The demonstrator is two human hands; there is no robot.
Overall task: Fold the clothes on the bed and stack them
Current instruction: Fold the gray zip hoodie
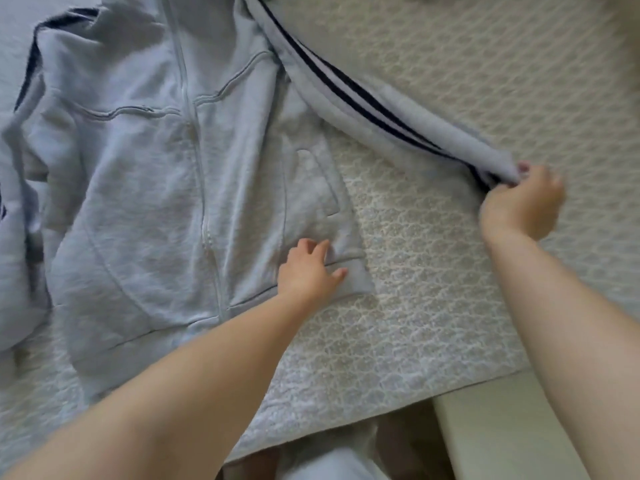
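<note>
Pale grey zip-up hoodie (156, 174) lies front-up across the quilted patterned bed (433, 306). Left hand (311, 271) presses its near right hem, fingers spread flat; right hand (523, 202) has fingers clamped on the striped sleeve's cuff (498, 164), stretched rightwards. Folding's just starting: next, probably swing that sleeve over the body. Far-left sleeve's bunched, cropped, blurry.

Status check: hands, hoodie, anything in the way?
Left hand flat on hoodie hem. Right hand pinching sleeve cuff, stretched out. Nothing blocking.
</note>
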